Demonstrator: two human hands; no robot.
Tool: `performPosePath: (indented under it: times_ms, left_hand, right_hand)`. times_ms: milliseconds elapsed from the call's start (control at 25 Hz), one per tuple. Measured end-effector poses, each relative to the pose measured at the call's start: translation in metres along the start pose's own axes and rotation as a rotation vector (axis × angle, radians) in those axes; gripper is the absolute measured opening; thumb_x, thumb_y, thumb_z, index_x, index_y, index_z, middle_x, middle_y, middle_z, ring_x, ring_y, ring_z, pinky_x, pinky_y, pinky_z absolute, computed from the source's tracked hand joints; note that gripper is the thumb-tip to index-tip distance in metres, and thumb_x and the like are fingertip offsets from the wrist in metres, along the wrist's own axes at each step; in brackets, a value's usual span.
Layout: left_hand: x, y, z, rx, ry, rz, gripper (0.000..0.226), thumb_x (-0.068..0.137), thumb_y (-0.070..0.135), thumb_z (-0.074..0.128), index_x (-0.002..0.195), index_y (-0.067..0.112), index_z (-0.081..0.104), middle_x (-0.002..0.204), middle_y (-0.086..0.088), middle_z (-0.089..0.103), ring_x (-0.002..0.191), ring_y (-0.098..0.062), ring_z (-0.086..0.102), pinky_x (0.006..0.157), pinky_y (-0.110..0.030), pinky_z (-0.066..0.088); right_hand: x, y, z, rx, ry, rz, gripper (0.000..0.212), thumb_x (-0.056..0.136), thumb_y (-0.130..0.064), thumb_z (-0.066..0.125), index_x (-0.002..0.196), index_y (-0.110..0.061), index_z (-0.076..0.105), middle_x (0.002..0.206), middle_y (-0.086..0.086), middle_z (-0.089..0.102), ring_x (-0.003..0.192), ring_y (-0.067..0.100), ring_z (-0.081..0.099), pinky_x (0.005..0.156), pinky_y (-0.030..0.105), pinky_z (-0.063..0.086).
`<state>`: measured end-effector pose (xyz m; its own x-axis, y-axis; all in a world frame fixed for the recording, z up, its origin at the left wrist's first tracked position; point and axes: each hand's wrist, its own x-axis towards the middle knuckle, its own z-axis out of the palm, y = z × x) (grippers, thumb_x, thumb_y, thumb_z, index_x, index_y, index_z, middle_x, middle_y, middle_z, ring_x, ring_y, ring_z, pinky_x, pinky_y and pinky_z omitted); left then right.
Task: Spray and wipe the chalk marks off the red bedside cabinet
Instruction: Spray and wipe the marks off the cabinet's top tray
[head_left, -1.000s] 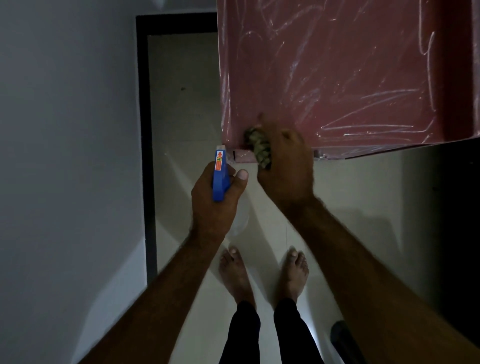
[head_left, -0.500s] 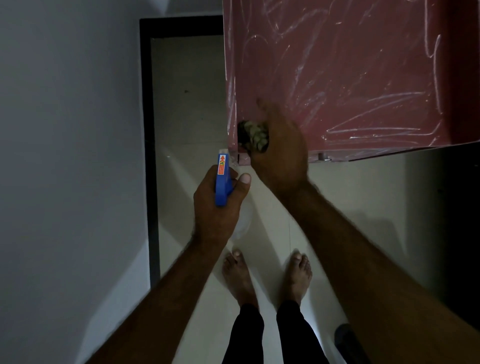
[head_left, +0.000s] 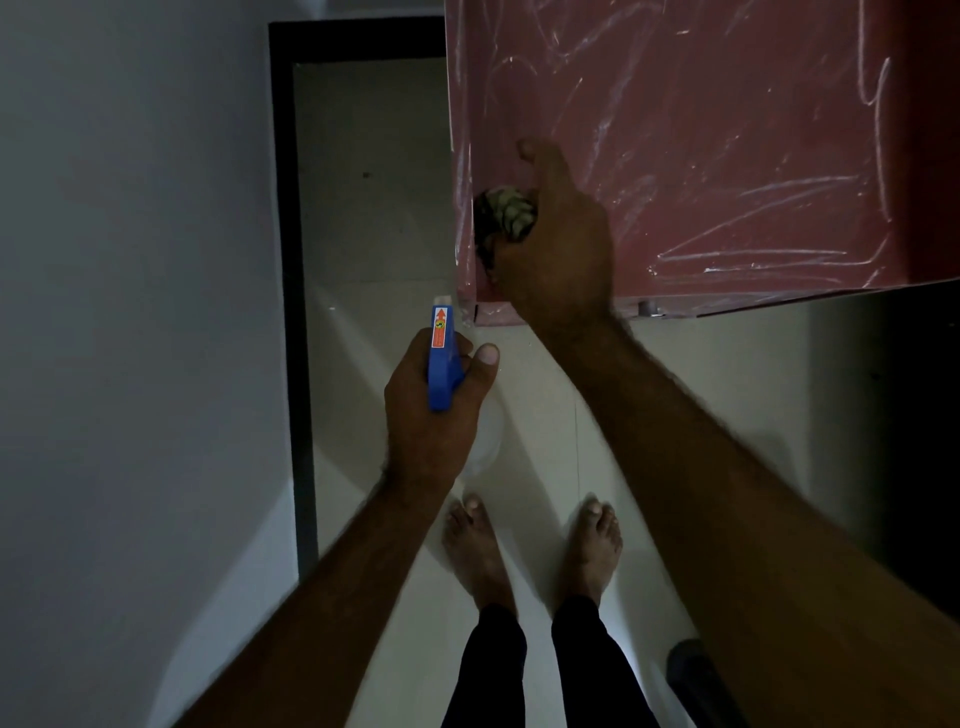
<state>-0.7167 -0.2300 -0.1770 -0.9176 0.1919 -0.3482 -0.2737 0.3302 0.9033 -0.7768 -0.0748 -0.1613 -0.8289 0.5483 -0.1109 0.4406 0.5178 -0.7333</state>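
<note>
The room was dim, with a pale tiled floor (head_left: 374, 208) under the person, a grey wall (head_left: 130, 260) off to the left of the left hand, and a black skirting strip (head_left: 291, 260) running between wall and floor.

The right hand (head_left: 561, 249) clutched a crumpled, mottled cloth (head_left: 504, 213), its fingers curled over the wad and one digit stretched forward past it. The cloth bulged out from the left side of that hand. Hand and cloth were pressed on the top of the red bedside cabinet (head_left: 727, 130), close to its near left corner. White chalk marks (head_left: 753, 254) scrawled over the red surface ahead of and to the right of the right hand, in long strokes and loops. A small grey fitting (head_left: 649, 309) showed on the cabinet's front edge, just right of the right wrist.

The left hand (head_left: 436, 415) hung nearer the body and to the left of the right hand, off the cabinet. It gripped a spray bottle (head_left: 441, 358) round the neck, with the thumb lying beside the blue trigger head. The white nozzle tip pointed towards the cabinet's near left corner and sat just short of it. The clear bottle body showed only faintly below the hand.

Below both forearms stood two bare feet (head_left: 478, 551) on the tiles, with black trouser legs (head_left: 493, 670) above the ankles. A dark rounded object (head_left: 696, 675) lay on the floor under the right forearm; what it was could not be told.
</note>
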Motion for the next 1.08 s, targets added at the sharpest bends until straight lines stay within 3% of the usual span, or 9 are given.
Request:
performPosePath:
  times_ms: [240, 360, 480, 560, 680, 840, 1000, 1080]
  left_hand:
    - [0.004, 0.002, 0.001, 0.009, -0.017, 0.021, 0.027, 0.086, 0.042, 0.069, 0.096, 0.018, 0.06, 0.086, -0.015, 0.066, 0.078, -0.036, 0.066, 0.074, -0.051, 0.058]
    - [0.004, 0.004, 0.002, -0.029, -0.03, 0.041, 0.017, 0.087, 0.035, 0.071, 0.094, 0.024, 0.059, 0.088, -0.019, 0.064, 0.08, -0.041, 0.065, 0.076, -0.053, 0.059]
    - [0.003, 0.006, 0.004, -0.042, -0.042, 0.033, 0.014, 0.089, 0.027, 0.071, 0.094, 0.023, 0.059, 0.089, -0.02, 0.064, 0.08, -0.041, 0.065, 0.076, -0.051, 0.059]
    - [0.004, 0.004, 0.005, -0.013, -0.029, 0.024, 0.017, 0.088, 0.032, 0.071, 0.096, 0.021, 0.06, 0.088, -0.015, 0.066, 0.08, -0.036, 0.067, 0.077, -0.052, 0.059]
    - [0.004, 0.004, 0.011, -0.024, 0.013, -0.017, 0.021, 0.085, 0.04, 0.071, 0.095, 0.024, 0.06, 0.088, -0.014, 0.066, 0.079, -0.037, 0.067, 0.077, -0.053, 0.059]
    - [0.003, 0.01, 0.021, -0.044, 0.027, 0.005, 0.017, 0.086, 0.036, 0.071, 0.092, 0.025, 0.059, 0.086, -0.018, 0.063, 0.077, -0.043, 0.065, 0.074, -0.056, 0.057]
    - [0.003, 0.013, 0.029, -0.047, 0.02, -0.005, 0.025, 0.083, 0.042, 0.071, 0.095, 0.022, 0.062, 0.086, -0.016, 0.065, 0.077, -0.041, 0.066, 0.074, -0.057, 0.057]
    - [0.002, 0.015, 0.032, -0.03, 0.004, 0.005, 0.027, 0.084, 0.043, 0.07, 0.096, 0.021, 0.062, 0.086, -0.018, 0.065, 0.077, -0.041, 0.066, 0.074, -0.057, 0.057]
  right_hand:
    - [-0.028, 0.017, 0.003, -0.054, 0.015, -0.024, 0.074, 0.081, -0.021, 0.09, 0.146, -0.016, 0.054, 0.127, 0.005, 0.072, 0.113, 0.021, 0.07, 0.092, 0.042, 0.062]
    - [-0.01, 0.009, -0.002, -0.021, 0.048, -0.035, 0.07, 0.084, -0.022, 0.086, 0.146, -0.013, 0.054, 0.116, 0.005, 0.075, 0.098, 0.012, 0.069, 0.085, 0.03, 0.062]
    - [-0.012, 0.012, -0.004, -0.048, 0.069, -0.027, 0.068, 0.086, -0.023, 0.085, 0.146, -0.014, 0.054, 0.119, 0.006, 0.073, 0.101, 0.013, 0.068, 0.086, 0.027, 0.059]
    - [-0.026, 0.02, 0.0, -0.09, 0.032, -0.035, 0.069, 0.085, -0.025, 0.085, 0.146, -0.016, 0.054, 0.123, 0.007, 0.071, 0.108, 0.022, 0.068, 0.09, 0.036, 0.061]
    - [-0.031, 0.031, -0.004, -0.126, -0.03, -0.061, 0.072, 0.084, -0.024, 0.085, 0.148, -0.019, 0.052, 0.129, 0.008, 0.069, 0.113, 0.025, 0.065, 0.094, 0.035, 0.057]
    - [0.0, 0.035, -0.022, -0.058, 0.115, 0.133, 0.074, 0.082, -0.025, 0.083, 0.148, -0.028, 0.049, 0.121, 0.007, 0.066, 0.105, 0.018, 0.06, 0.083, 0.035, 0.06]
    - [-0.022, 0.031, -0.018, -0.139, -0.003, -0.018, 0.071, 0.083, -0.022, 0.085, 0.147, -0.022, 0.053, 0.131, 0.007, 0.065, 0.117, 0.023, 0.058, 0.096, 0.037, 0.056]
    - [-0.019, 0.042, -0.03, -0.126, -0.009, 0.015, 0.07, 0.085, -0.022, 0.083, 0.148, -0.023, 0.053, 0.13, 0.007, 0.063, 0.112, 0.02, 0.056, 0.094, 0.032, 0.053]
